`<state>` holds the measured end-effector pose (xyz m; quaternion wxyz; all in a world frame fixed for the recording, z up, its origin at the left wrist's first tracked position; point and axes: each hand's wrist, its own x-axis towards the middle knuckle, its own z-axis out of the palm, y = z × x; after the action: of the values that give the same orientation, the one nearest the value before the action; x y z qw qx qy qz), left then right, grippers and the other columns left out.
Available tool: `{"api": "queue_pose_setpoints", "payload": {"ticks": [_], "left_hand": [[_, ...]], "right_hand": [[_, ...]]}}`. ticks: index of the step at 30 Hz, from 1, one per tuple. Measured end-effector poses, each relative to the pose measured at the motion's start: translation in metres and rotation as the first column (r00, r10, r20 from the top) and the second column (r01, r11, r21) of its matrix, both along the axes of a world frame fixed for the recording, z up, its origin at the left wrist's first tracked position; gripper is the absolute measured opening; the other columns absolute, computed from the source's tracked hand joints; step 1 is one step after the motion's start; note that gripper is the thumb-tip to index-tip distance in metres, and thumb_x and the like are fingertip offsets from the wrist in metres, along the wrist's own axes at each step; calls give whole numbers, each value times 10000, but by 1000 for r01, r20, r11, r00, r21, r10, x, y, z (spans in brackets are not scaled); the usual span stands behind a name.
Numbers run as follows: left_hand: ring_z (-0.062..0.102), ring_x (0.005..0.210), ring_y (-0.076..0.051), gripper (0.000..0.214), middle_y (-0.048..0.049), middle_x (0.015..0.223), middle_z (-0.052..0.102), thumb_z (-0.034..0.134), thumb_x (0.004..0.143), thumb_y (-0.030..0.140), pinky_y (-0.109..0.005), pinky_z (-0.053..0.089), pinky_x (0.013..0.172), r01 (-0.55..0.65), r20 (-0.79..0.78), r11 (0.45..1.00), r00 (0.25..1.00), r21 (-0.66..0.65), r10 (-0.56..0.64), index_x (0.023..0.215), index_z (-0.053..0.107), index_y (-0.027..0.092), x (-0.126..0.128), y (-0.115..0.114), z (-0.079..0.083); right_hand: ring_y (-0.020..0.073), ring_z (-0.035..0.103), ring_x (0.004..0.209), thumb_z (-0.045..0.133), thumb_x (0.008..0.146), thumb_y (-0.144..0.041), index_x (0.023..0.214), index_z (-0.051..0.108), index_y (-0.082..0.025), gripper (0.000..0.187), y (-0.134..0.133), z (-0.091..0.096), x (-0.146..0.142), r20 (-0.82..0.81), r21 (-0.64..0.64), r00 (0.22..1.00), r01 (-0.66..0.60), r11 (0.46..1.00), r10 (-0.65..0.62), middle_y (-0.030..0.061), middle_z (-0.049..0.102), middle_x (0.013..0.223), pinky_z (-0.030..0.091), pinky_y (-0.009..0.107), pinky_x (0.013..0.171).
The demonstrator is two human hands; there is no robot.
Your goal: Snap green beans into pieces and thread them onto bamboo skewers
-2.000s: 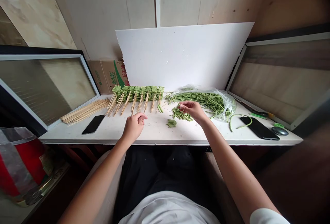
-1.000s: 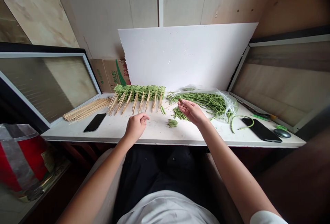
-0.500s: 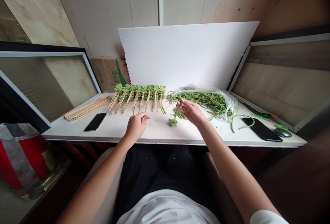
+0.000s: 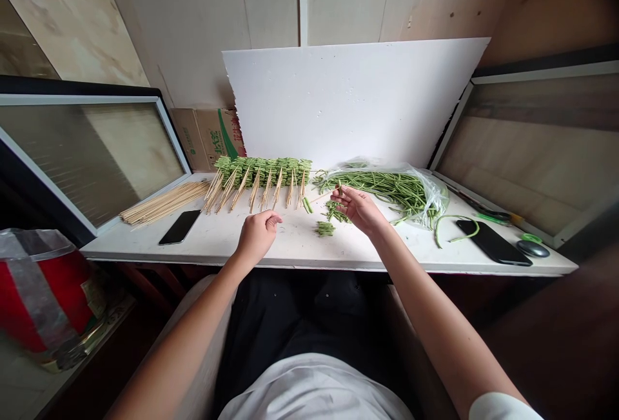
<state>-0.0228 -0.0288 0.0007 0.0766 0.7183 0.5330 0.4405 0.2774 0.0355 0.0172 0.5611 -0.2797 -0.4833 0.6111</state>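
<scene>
The long white tabletop point(image 4: 309, 249) lies in front of me, and a white foam board point(image 4: 353, 97) stands behind it. A brown cardboard box point(image 4: 206, 139) sits behind the back left corner. Below the tabletop on the left is a red container wrapped in clear plastic point(image 4: 43, 297); I cannot see what is inside.

Near the back edge, on the right half, a clear plastic bag point(image 4: 425, 197) holds many long green beans point(image 4: 382, 182). Just left of it runs a long row of short green bean pieces threaded on thin bamboo skewers point(image 4: 264, 171), and the bare stick ends point toward me. A bundle of bare bamboo skewers point(image 4: 164, 202) lies at the left end, near a black smartphone point(image 4: 180, 226).

My right hand point(image 4: 358, 209) is over the middle of the tabletop. It makes a narrow pinch and holds one short piece of green bean point(image 4: 339, 189) between thumb and finger. Just below it lies a small heap of cut bean pieces point(image 4: 334, 211). My left hand point(image 4: 258, 236) is loosely curled, half open and holds nothing, near the front edge.
</scene>
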Motion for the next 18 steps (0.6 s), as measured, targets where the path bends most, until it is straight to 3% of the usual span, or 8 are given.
{"api": "queue_pose_setpoints", "payload": {"ticks": [9, 18], "left_hand": [[655, 652, -187, 248, -35, 730, 747, 563, 967, 179, -288, 449, 667, -8, 3, 999, 1000, -37, 9, 873, 792, 190, 1, -1, 0], [672, 679, -191, 252, -43, 790, 787, 569, 944, 150, -292, 471, 693, -27, -25, 1000, 999, -3, 27, 864, 804, 199, -2, 1, -2]], "right_hand": [[203, 760, 997, 920, 778, -493, 980, 799, -250, 339, 3, -3, 0, 0, 11, 999, 34, 999, -34, 54, 815, 1050, 612, 260, 735], [242, 767, 1025, 908, 758, -519, 908, 822, -241, 327, 2, -3, -1, 66, 52, 987, 143, 988, -146, 79, 834, 1017, 576, 296, 744]]}}
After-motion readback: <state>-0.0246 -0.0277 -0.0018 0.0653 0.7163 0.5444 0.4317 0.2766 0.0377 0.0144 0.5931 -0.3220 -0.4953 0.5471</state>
